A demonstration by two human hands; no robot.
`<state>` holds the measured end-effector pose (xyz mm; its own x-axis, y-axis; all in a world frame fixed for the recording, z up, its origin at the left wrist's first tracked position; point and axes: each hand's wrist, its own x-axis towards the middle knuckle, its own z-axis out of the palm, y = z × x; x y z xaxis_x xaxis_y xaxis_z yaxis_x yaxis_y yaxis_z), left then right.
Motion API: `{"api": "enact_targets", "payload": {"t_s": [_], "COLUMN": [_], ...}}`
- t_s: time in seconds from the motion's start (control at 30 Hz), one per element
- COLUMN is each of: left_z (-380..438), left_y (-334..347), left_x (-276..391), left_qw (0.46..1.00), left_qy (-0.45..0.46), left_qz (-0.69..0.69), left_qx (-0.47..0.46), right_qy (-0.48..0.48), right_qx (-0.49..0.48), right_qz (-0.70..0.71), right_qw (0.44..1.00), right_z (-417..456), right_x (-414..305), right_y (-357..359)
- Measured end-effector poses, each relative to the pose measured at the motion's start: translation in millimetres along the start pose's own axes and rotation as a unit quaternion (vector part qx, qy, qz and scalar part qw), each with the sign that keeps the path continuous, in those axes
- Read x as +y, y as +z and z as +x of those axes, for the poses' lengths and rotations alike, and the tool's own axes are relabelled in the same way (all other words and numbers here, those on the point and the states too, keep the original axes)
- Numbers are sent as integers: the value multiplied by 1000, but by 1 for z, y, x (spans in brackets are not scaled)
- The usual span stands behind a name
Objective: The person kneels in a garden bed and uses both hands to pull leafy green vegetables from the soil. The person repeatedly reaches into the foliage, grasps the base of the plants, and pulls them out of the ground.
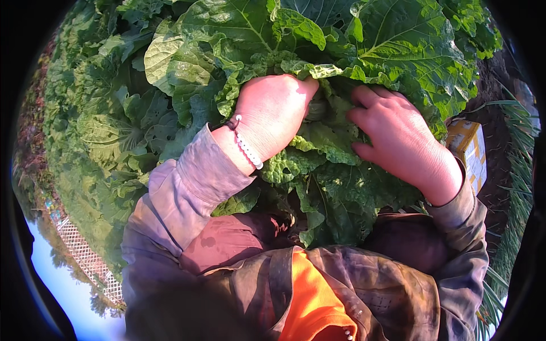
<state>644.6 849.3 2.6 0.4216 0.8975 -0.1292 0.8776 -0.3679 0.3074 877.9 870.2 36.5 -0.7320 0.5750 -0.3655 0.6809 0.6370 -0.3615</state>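
Before me is a large leafy plant, probably Chinese cabbage (332,147), with crinkled green leaves spreading around a paler centre. My left hand (273,106), with a white bead bracelet at the wrist, reaches in among the leaves left of that centre. Its fingertips are hidden, so its hold is unclear. To the right, my right hand (386,123) lies against the underside of a broad leaf (409,47). Some of its fingers are bent towards the centre, and their tips are partly hidden by foliage.
More leafy plants (102,140) fill the left side. A taped cardboard box (467,145) stands on dark soil (495,170) at the right, beside narrow-leaved green plants (518,179). A white lattice fence (85,255) runs at the far lower left. My knees flank the plant.
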Motion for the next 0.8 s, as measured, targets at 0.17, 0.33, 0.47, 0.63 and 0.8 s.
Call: {"api": "enact_targets", "payload": {"t_s": [0.17, 0.33, 0.47, 0.63, 0.8], "left_z": [-4, -8, -15, -19, -19], "left_y": [0, -6, -7, -13, -20], "left_x": [-9, -13, -20, -25, -9], "left_qw": [999, 999, 995, 991, 996], "left_qy": [35, 36, 81, 119, 51], "left_qz": [4, 16, 42, 6, 19], "left_qx": [9, -8, -52, -60, -71], "right_qy": [16, 17, -69, -114, -38], "right_qx": [-13, -41, 67, -88, 16], "right_qz": [-12, -24, -6, 79, 157], "right_qw": [1000, 999, 995, 986, 987], "right_z": [-1, 5, 12, 36, 43], "right_x": [-3, -11, -13, -14, -10], "right_y": [2, -3, 2, 9, 17]}}
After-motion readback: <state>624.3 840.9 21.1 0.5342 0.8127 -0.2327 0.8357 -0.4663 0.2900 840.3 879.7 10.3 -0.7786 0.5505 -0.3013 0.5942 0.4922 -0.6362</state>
